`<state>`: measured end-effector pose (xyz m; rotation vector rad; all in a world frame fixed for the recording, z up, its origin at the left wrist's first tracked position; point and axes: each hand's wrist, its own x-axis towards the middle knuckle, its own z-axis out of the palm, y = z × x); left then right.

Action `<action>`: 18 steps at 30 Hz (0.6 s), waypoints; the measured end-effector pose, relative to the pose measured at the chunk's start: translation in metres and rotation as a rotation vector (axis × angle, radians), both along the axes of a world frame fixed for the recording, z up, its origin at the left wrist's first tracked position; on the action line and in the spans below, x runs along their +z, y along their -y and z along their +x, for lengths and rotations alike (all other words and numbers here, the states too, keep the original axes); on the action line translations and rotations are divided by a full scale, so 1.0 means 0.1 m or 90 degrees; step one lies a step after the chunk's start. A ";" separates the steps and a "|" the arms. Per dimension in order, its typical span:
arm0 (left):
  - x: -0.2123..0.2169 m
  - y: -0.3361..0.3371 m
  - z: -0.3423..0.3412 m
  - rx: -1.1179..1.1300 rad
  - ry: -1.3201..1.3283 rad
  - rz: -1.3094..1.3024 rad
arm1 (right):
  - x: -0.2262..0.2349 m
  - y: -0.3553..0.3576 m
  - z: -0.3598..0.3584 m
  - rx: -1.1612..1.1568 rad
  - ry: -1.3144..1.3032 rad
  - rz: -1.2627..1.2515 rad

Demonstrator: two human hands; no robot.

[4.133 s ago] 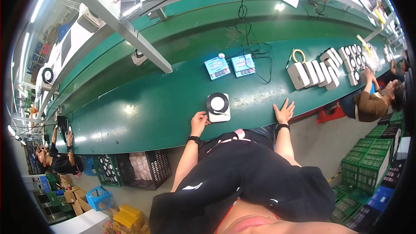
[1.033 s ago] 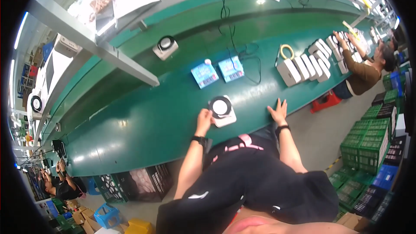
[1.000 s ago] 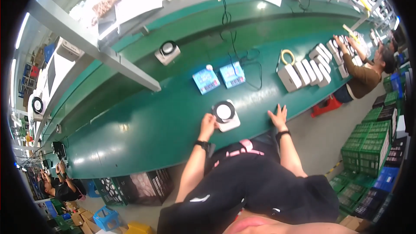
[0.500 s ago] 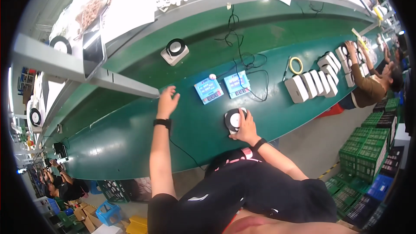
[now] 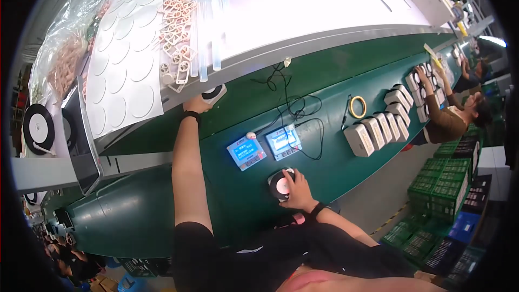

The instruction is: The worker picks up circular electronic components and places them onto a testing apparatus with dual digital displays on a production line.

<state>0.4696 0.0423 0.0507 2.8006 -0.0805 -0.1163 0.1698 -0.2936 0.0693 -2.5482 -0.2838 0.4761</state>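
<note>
My right hand (image 5: 297, 192) is closed around a small record-player-shaped device (image 5: 274, 186) near the front edge of the green bench. A black disc with a pale centre tops this device, and my fingers lie over its right side. Far to the left, my left hand (image 5: 197, 105) reaches under the shelf edge to a second white record-player-shaped device (image 5: 217, 93) with a black disc. The thumb side lies against its near left edge; the shelf hides most of the fingers. Two blue boxes with lit screens, a left one (image 5: 247, 153) and a right one (image 5: 284, 141), lie between my hands.
Black cables (image 5: 294, 105) run behind the screens. A yellow tape roll (image 5: 357, 107) and rows of white boxes (image 5: 373, 134) stand right. A co-worker (image 5: 457, 124) handles devices beyond. Overhead, the shelf (image 5: 303, 0) holds small parts (image 5: 181, 27) and a sheet of round stickers (image 5: 127, 48).
My left hand has moved forward from open air above the bench to the far white device. My right hand keeps its hold on the near device. The view has shifted, showing more of the shelf.
</note>
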 end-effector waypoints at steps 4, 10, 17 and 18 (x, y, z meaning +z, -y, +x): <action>0.06 0.04 -0.18 0.061 -0.072 -0.065 | -0.02 0.00 -0.03 0.009 0.008 0.001; 0.24 0.02 -1.65 0.201 0.167 -0.335 | -0.04 0.05 0.00 0.006 0.036 0.017; 0.19 0.39 -3.40 0.400 0.001 -0.283 | -0.14 0.03 -0.10 -0.045 0.043 -0.008; 0.19 0.52 -3.54 0.406 0.005 -0.281 | -0.16 0.02 -0.11 -0.039 0.044 -0.005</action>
